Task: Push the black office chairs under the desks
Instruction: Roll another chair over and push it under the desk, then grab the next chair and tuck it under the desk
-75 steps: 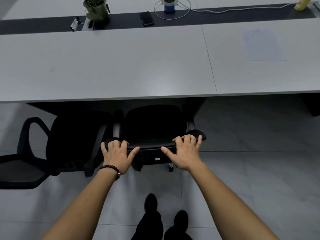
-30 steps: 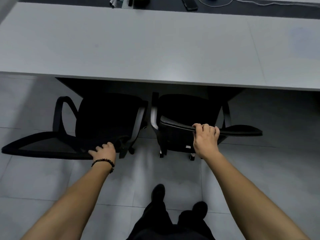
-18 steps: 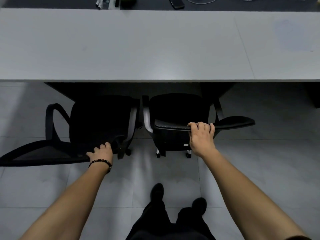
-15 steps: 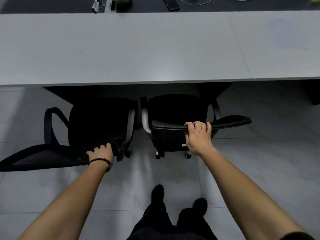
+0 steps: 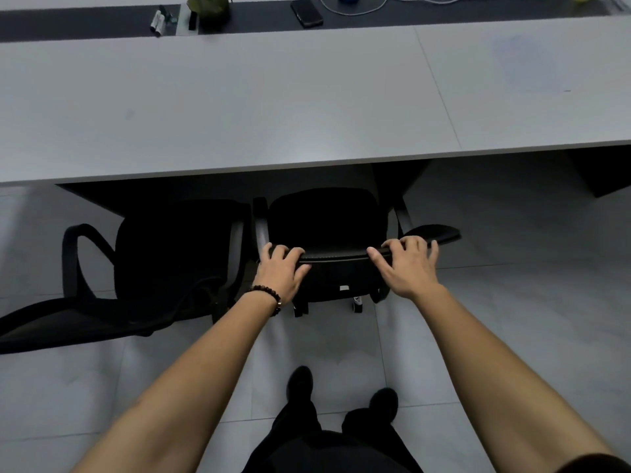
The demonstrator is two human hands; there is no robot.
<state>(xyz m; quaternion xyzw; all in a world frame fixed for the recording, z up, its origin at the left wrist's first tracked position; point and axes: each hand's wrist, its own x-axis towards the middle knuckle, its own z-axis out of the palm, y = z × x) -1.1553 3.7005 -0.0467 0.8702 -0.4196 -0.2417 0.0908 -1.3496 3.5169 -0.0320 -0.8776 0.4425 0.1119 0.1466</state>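
Observation:
Two black office chairs stand at the white desk. The right chair has its seat partly under the desk edge, and its backrest faces me. My left hand curls over the left end of that backrest's top rim. My right hand lies over the rim further right, fingers spread across the top and thumb below. The left chair sits beside it, touching or nearly touching. It is turned at an angle, with its backrest stretching out to the lower left, well clear of the desk.
On the dark strip at the desk's far side lie a phone, a plant pot, markers and a white cable. A dark desk support stands at the right. My feet are on the grey tiled floor.
My left hand has left the left chair's backrest and now holds the right chair's backrest. My right hand has slid further right along that rim and spread its fingers.

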